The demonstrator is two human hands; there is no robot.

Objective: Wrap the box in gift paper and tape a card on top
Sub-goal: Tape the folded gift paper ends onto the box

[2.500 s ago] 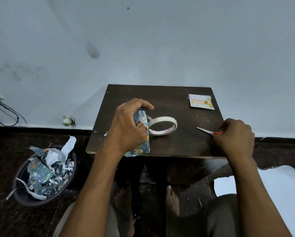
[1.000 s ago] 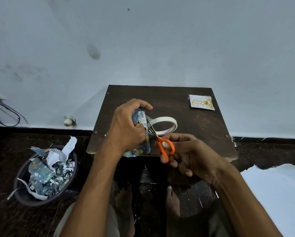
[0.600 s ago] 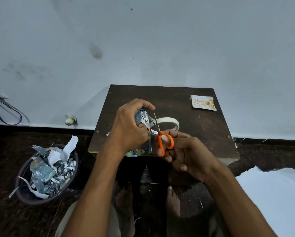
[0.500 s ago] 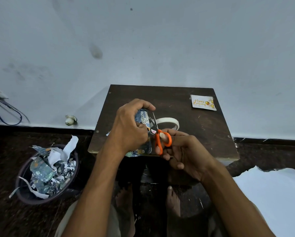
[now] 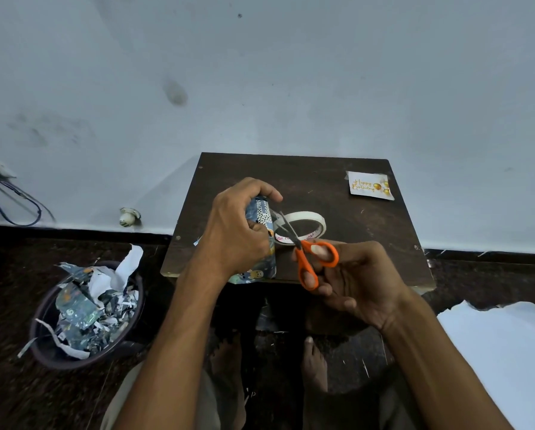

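Box point(image 5: 261, 240) already covered in blue patterned gift paper, standing on the near-left part of the tabletop point(image 5: 353, 231) under the left grip point(image 5: 240, 231), fingers curled over its top. Right grip point(image 5: 337, 274) curled through the orange scissors point(image 5: 309, 259), blades parted just right of the left grip, across a strip running from the box to the tape roll point(image 5: 300, 226) lying just beyond the scissors. Judged mid-taping: strip not yet cut free, seams likely unfinished. Card point(image 5: 368, 185) untouched, well beyond the right grip at the far right corner. Left of the left grip, on the floor, bin point(image 5: 45, 308) full of paper scraps; white sheet point(image 5: 493, 352) right of the right grip. Nothing between grips and card.
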